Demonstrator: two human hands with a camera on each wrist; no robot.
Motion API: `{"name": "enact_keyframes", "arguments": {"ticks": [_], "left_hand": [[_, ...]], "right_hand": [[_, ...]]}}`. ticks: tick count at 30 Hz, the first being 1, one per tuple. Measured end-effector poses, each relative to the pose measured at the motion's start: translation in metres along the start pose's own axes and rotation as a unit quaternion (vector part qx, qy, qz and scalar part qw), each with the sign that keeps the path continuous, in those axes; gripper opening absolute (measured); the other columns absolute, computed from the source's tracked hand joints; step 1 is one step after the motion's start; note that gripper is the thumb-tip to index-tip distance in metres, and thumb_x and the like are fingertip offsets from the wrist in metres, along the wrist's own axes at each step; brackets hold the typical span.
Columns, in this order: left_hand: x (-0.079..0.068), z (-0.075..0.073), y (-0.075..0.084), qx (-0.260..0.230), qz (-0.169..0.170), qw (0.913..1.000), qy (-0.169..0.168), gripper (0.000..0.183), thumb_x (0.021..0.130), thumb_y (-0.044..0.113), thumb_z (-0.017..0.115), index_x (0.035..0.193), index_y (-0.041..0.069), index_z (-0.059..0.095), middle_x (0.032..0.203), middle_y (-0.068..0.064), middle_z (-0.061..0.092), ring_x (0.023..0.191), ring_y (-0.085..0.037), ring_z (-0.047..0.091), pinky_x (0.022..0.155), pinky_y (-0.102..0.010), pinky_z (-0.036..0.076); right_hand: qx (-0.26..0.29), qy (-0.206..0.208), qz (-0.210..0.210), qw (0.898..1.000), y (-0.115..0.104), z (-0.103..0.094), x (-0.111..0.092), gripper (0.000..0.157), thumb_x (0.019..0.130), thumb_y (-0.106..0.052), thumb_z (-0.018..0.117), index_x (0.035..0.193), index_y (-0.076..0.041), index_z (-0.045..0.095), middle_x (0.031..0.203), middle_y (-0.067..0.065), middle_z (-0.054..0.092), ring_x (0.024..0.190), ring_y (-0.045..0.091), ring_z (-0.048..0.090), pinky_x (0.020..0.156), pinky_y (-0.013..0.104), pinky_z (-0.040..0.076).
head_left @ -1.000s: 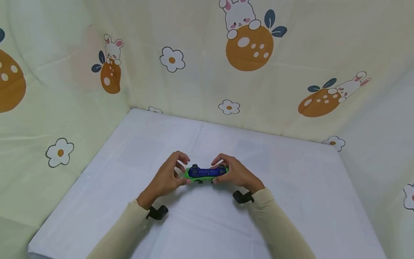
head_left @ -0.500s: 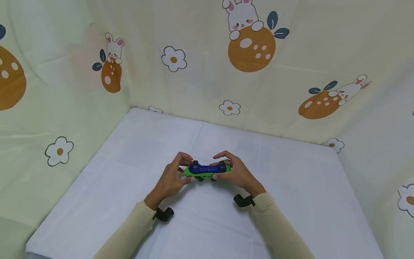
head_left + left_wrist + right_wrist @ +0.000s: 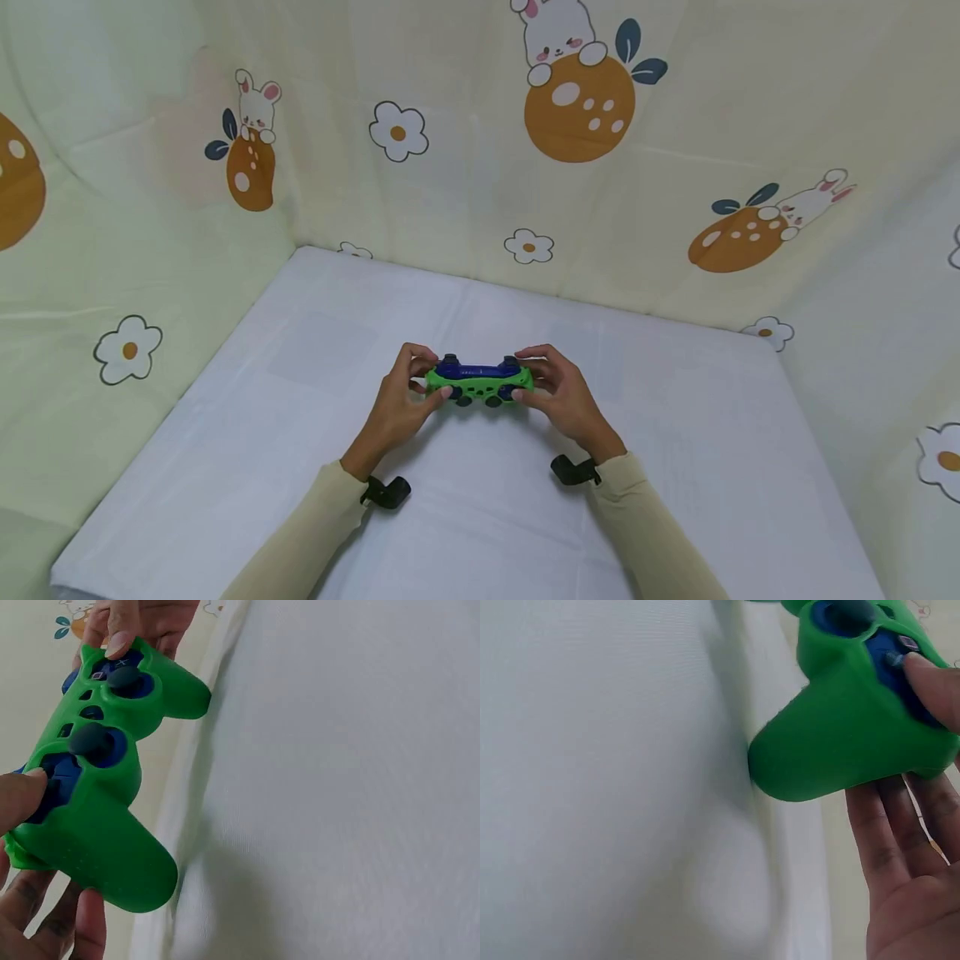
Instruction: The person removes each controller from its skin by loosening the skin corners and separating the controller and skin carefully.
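Observation:
A blue game controller [image 3: 471,372] wears a bright green rubbery cover [image 3: 112,847] in the middle of the head view. My left hand [image 3: 396,407] holds its left end, thumb on the direction-pad area and fingers behind. At the other end my right hand [image 3: 568,400] pinches it, with the thumb [image 3: 934,686] over the face buttons and the fingers underneath. Two dark thumbsticks poke through holes in the cover. In the left wrist view, the cover's edge [image 3: 24,859] juts out near the left fingers. The controller's underside is hidden.
A white cloth covers the table [image 3: 480,517] beneath the hands. Cream curtains [image 3: 450,192] printed with rabbits, oranges and flowers hang behind and beside it. A black wrist camera [image 3: 386,492] sits on the left wrist, another camera [image 3: 573,470] on the right.
Both hands have tilted the controller, so more of its green front with the thumbsticks faces the head camera. It has risen slightly in view. Both thumbs have moved onto its front.

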State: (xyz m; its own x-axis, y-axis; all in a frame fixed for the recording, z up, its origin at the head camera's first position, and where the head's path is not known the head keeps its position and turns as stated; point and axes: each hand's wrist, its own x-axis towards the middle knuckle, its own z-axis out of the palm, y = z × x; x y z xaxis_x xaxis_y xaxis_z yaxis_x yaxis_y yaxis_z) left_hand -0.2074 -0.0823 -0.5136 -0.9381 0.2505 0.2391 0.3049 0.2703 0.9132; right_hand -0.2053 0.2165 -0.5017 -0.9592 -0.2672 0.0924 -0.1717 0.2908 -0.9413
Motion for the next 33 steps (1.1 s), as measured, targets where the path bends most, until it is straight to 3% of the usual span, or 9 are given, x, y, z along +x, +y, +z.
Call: {"name": "enact_keyframes", "arguments": {"ticks": [4, 9, 16, 19, 24, 28, 33], "left_hand": [[0.0, 0.0, 0.002, -0.011, -0.015, 0.9998, 0.002, 0.05, 0.096, 0.015, 0.08, 0.133, 0.015, 0.048, 0.123, -0.009, 0.077, 0.109, -0.023, 0.069, 0.087, -0.039, 0.055], [0.0, 0.0, 0.001, -0.025, -0.038, 0.9989, -0.004, 0.048, 0.1, 0.021, 0.076, 0.136, 0.015, 0.045, 0.115, -0.011, 0.079, 0.091, -0.021, 0.067, 0.083, -0.029, 0.05], [-0.003, 0.001, -0.01, -0.042, -0.105, 0.9936, -0.008, 0.046, 0.103, 0.023, 0.072, 0.138, 0.014, 0.043, 0.105, -0.013, 0.078, 0.085, -0.018, 0.061, 0.085, -0.027, 0.047], [-0.004, 0.002, -0.012, -0.036, -0.124, 0.9916, -0.003, 0.047, 0.103, 0.025, 0.072, 0.139, 0.014, 0.043, 0.108, -0.013, 0.078, 0.086, -0.018, 0.064, 0.085, -0.028, 0.048], [-0.003, 0.002, -0.011, -0.01, -0.122, 0.9923, 0.014, 0.05, 0.1, 0.028, 0.077, 0.138, 0.016, 0.047, 0.124, -0.01, 0.076, 0.101, -0.022, 0.073, 0.091, -0.037, 0.057], [-0.003, 0.0, -0.01, 0.001, -0.105, 0.9943, 0.018, 0.057, 0.092, 0.02, 0.086, 0.136, 0.017, 0.051, 0.133, -0.009, 0.071, 0.11, -0.027, 0.072, 0.092, -0.042, 0.059], [-0.002, -0.003, -0.014, 0.013, -0.081, 0.9966, 0.002, 0.067, 0.085, 0.013, 0.091, 0.139, 0.018, 0.05, 0.139, -0.007, 0.069, 0.114, -0.027, 0.071, 0.088, -0.036, 0.058]], "right_hand": [[0.012, 0.021, -0.001, 1.0, 0.001, 0.001, -0.001, 0.045, 0.092, -0.012, 0.084, 0.13, -0.015, 0.061, 0.138, 0.011, 0.071, 0.117, 0.024, 0.069, 0.097, 0.023, 0.057], [0.007, 0.025, 0.018, 1.0, 0.003, 0.001, -0.001, 0.04, 0.092, -0.018, 0.085, 0.125, -0.013, 0.063, 0.129, 0.012, 0.074, 0.111, 0.023, 0.071, 0.093, 0.023, 0.058], [0.04, -0.037, 0.065, 0.996, 0.011, 0.0, -0.001, 0.054, 0.086, -0.011, 0.089, 0.132, -0.011, 0.062, 0.138, 0.013, 0.064, 0.114, 0.021, 0.072, 0.091, 0.026, 0.06], [0.052, -0.051, 0.076, 0.994, 0.014, 0.0, 0.0, 0.053, 0.086, -0.007, 0.088, 0.132, -0.008, 0.061, 0.136, 0.016, 0.06, 0.114, 0.021, 0.074, 0.091, 0.027, 0.061], [0.05, -0.05, 0.086, 0.994, 0.018, 0.0, 0.002, 0.049, 0.089, -0.006, 0.085, 0.131, -0.006, 0.059, 0.134, 0.016, 0.058, 0.109, 0.018, 0.074, 0.087, 0.027, 0.061], [0.033, -0.047, 0.104, 0.993, 0.02, 0.0, 0.002, 0.049, 0.092, -0.011, 0.084, 0.135, -0.009, 0.06, 0.135, 0.015, 0.058, 0.099, 0.015, 0.074, 0.082, 0.028, 0.062], [-0.044, -0.036, 0.091, 0.994, 0.018, 0.0, 0.002, 0.052, 0.092, -0.022, 0.085, 0.14, -0.016, 0.065, 0.134, 0.012, 0.065, 0.089, 0.017, 0.071, 0.073, 0.031, 0.061]]}}
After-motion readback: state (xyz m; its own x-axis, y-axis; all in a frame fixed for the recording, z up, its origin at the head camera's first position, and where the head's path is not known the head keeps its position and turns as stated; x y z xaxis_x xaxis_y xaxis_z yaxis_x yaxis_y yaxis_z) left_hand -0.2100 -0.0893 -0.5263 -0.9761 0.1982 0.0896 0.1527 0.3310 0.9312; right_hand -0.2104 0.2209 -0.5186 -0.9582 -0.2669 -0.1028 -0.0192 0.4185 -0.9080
